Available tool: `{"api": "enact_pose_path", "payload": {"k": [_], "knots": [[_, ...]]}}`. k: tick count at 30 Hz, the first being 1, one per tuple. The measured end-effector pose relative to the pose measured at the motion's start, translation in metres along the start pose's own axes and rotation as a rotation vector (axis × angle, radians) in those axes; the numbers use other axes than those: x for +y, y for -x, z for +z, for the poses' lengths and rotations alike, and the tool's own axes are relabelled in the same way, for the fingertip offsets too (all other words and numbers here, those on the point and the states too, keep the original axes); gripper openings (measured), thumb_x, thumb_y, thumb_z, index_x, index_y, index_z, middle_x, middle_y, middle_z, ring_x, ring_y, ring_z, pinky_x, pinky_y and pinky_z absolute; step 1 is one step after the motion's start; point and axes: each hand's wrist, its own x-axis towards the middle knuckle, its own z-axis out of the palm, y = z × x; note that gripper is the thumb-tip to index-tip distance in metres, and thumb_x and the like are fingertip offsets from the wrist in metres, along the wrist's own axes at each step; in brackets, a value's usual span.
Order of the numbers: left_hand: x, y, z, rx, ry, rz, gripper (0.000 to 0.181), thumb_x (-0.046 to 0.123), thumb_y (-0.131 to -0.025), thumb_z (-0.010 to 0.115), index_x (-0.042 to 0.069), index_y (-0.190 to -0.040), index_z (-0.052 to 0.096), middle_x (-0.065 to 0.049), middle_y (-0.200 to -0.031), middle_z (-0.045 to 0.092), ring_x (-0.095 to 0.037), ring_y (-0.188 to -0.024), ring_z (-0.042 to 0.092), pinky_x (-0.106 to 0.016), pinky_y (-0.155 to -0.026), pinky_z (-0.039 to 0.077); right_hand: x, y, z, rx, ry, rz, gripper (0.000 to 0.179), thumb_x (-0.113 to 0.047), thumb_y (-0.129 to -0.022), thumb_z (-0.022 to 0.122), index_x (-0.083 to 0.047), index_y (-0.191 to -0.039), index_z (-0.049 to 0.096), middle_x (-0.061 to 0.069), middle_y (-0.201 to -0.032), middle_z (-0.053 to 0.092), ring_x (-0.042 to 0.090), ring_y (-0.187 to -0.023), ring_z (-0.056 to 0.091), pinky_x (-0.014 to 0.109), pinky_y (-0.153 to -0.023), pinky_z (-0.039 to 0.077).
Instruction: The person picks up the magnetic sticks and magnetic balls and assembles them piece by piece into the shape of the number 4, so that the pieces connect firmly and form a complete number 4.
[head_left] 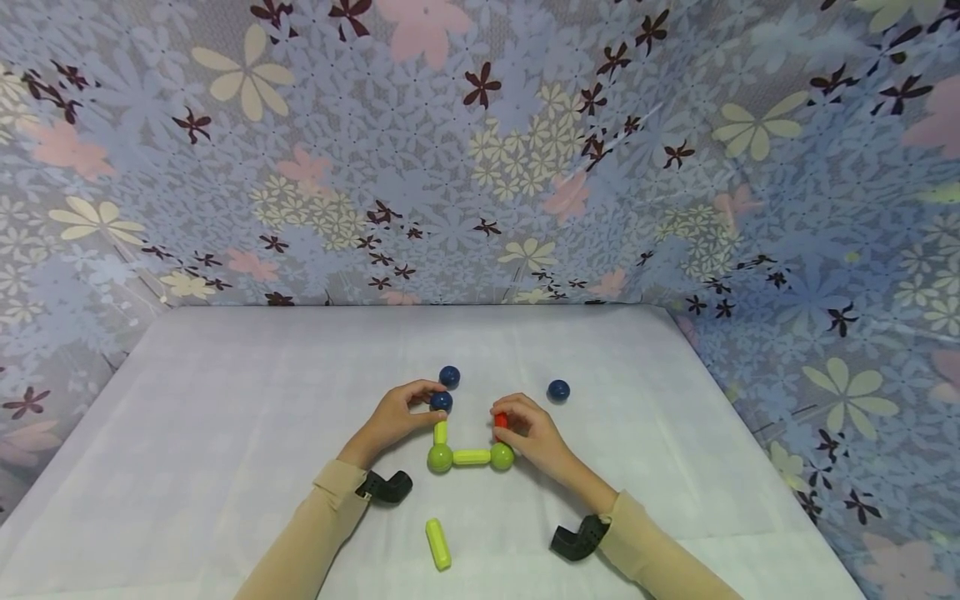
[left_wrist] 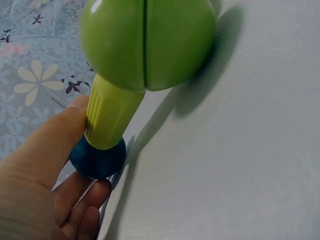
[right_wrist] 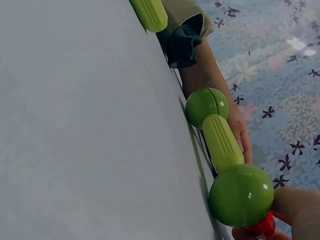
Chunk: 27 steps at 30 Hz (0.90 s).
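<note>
Two green balls (head_left: 440, 457) joined by a yellow-green rod (head_left: 472, 457) lie on the table, with a second yellow-green rod (left_wrist: 111, 115) running away from the left ball. My left hand (head_left: 400, 415) holds a dark blue ball (head_left: 441, 402) at that rod's far end, thumb and fingers on either side of it. My right hand (head_left: 534, 432) pinches a red rod (head_left: 500, 427) at the right green ball (right_wrist: 241, 195). In the right wrist view the red rod (right_wrist: 263, 226) meets this ball, and fingers partly hide it.
Just beyond my left hand sits another blue ball (head_left: 449, 377). A third blue ball (head_left: 558, 391) lies beyond my right hand. Nearer to me, between the forearms, is a loose yellow-green rod (head_left: 438, 544). Flowered cloth (head_left: 450, 167) rises behind the white table (head_left: 225, 400).
</note>
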Motion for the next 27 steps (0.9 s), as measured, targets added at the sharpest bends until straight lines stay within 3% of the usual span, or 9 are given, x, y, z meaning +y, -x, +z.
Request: {"api": "enact_pose_path", "payload": {"k": [5, 12, 19, 23, 27], "knots": [[-0.001, 0.0, 0.001, 0.0, -0.004, 0.007, 0.042, 0.023, -0.082, 0.075, 0.012, -0.121, 0.063, -0.007, -0.118, 0.065, -0.02, -0.104, 0.058, -0.043, -0.102, 0.046, 0.0, 0.001, 0.0, -0.025, 0.008, -0.011, 0.024, 0.003, -0.086, 0.064, 0.011, -0.108, 0.062, 0.024, -0.114, 0.059, 0.036, -0.097, 0.057, 0.025, -0.078, 0.053], [-0.001, 0.001, 0.001, -0.005, 0.009, 0.017, 0.042, 0.023, -0.082, 0.074, 0.012, -0.121, 0.062, -0.007, -0.119, 0.065, -0.021, -0.105, 0.058, -0.044, -0.102, 0.045, 0.001, 0.002, -0.002, -0.012, -0.004, 0.025, 0.023, 0.0, -0.09, 0.061, 0.01, -0.111, 0.061, 0.023, -0.114, 0.059, 0.036, -0.097, 0.058, 0.019, -0.078, 0.05], [-0.002, 0.0, 0.0, -0.007, 0.007, 0.013, 0.042, 0.024, -0.082, 0.074, 0.013, -0.121, 0.063, -0.008, -0.121, 0.064, -0.021, -0.105, 0.057, -0.044, -0.103, 0.045, 0.002, 0.001, -0.002, 0.005, 0.002, 0.039, 0.024, -0.002, -0.091, 0.059, 0.009, -0.113, 0.06, 0.022, -0.114, 0.059, 0.022, -0.095, 0.059, 0.018, -0.079, 0.049], [-0.002, -0.001, -0.001, -0.006, -0.005, 0.006, 0.042, 0.024, -0.082, 0.074, 0.014, -0.121, 0.063, -0.006, -0.122, 0.064, -0.019, -0.105, 0.058, -0.043, -0.103, 0.045, 0.02, -0.001, -0.001, 0.024, 0.003, 0.03, 0.024, -0.003, -0.091, 0.06, 0.007, -0.113, 0.061, 0.021, -0.115, 0.059, 0.026, -0.096, 0.059, 0.018, -0.079, 0.049], [-0.001, -0.001, 0.0, -0.005, -0.009, 0.002, 0.041, 0.025, -0.082, 0.074, 0.015, -0.121, 0.063, -0.006, -0.121, 0.064, -0.019, -0.104, 0.058, -0.042, -0.102, 0.046, 0.037, -0.005, -0.007, 0.122, 0.067, -0.015, 0.022, -0.003, -0.089, 0.063, 0.001, -0.11, 0.064, 0.016, -0.113, 0.061, 0.028, -0.094, 0.06, 0.019, -0.077, 0.051]]}}
